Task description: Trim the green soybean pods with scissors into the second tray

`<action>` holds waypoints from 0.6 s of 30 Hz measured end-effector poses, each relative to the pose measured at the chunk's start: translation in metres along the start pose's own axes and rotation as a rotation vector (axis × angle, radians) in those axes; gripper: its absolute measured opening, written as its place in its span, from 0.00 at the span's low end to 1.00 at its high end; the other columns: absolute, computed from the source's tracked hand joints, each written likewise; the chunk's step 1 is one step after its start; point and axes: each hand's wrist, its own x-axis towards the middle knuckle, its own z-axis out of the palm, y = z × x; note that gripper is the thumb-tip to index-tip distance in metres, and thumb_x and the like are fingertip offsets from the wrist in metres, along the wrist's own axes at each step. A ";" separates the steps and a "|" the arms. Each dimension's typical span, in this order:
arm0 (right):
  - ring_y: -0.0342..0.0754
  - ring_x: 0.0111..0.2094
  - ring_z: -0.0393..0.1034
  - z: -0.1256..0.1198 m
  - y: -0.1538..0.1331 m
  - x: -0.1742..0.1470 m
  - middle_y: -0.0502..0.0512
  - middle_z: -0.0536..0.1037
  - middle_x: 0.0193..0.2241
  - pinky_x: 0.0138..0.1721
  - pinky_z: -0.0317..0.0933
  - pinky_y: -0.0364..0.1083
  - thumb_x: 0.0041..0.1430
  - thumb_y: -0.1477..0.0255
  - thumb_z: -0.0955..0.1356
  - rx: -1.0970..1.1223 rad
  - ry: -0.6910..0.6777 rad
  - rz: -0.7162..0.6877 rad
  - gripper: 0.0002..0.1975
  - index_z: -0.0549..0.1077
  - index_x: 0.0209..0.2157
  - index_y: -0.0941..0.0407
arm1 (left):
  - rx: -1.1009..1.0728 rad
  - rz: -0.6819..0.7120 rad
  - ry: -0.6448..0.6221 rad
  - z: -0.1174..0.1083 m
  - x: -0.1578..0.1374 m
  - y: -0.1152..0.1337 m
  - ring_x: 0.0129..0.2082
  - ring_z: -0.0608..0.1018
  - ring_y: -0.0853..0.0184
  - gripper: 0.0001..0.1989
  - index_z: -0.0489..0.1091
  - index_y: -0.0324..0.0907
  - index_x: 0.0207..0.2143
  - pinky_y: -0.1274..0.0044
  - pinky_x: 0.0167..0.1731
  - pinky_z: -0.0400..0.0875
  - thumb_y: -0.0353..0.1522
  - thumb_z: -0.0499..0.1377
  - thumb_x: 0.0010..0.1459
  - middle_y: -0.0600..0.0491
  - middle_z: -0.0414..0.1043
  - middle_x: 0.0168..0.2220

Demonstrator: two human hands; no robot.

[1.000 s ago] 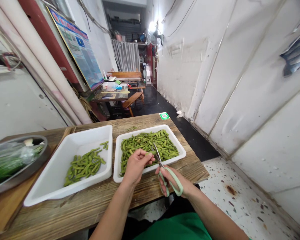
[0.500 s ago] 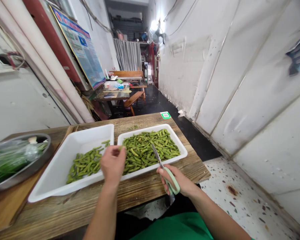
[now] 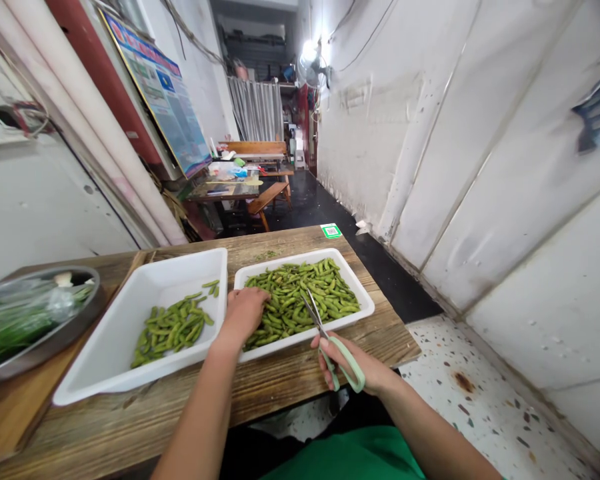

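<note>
My left hand [image 3: 244, 312] reaches over the near-left side of the right white tray [image 3: 305, 335], its bent fingers down at the green edamame pods [image 3: 300, 287]. The back of the hand hides its fingertips, so whether a pod is between them does not show. My right hand [image 3: 353, 363] is closed round the pale green handles of scissors [image 3: 347, 365]. Their blades stand apart and point forward over the pods' near edge. Left of my left arm, a second white tray [image 3: 100, 333] holds a smaller heap of pods [image 3: 173, 328].
A metal basin [image 3: 87, 327] with bagged green vegetables stands at far left by a wooden board [image 3: 25, 413]. A green QR card [image 3: 331, 231] lies at the far edge of the wooden table [image 3: 180, 407]. Beyond are another table [image 3: 230, 193], a bench and a wall on the right.
My left hand has moved right and forward, from between the trays onto the right tray's pods. The scissor blades have spread apart in my right hand, which has hardly moved.
</note>
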 end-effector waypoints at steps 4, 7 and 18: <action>0.37 0.19 0.61 -0.001 0.000 0.000 0.46 0.64 0.24 0.20 0.58 0.39 0.53 0.52 0.62 0.005 -0.015 -0.004 0.23 0.62 0.40 0.57 | 0.019 -0.082 0.003 -0.006 -0.003 -0.004 0.42 0.70 0.57 0.10 0.74 0.43 0.29 0.64 0.43 0.55 0.28 0.53 0.49 0.47 0.73 0.35; 0.37 0.19 0.61 0.000 -0.004 -0.002 0.46 0.64 0.24 0.20 0.58 0.38 0.53 0.52 0.62 -0.008 -0.016 0.001 0.23 0.62 0.40 0.57 | -0.162 -0.057 0.083 -0.017 -0.011 0.005 0.42 0.71 0.60 0.11 0.73 0.43 0.33 0.68 0.45 0.58 0.32 0.52 0.52 0.48 0.73 0.38; 0.36 0.16 0.59 0.001 -0.008 -0.004 0.44 0.64 0.22 0.17 0.57 0.37 0.52 0.50 0.62 -0.074 0.035 0.012 0.22 0.61 0.34 0.56 | -0.863 -0.084 -0.044 -0.018 -0.024 0.050 0.31 0.73 0.66 0.16 0.73 0.39 0.37 0.77 0.31 0.64 0.40 0.54 0.51 0.52 0.75 0.32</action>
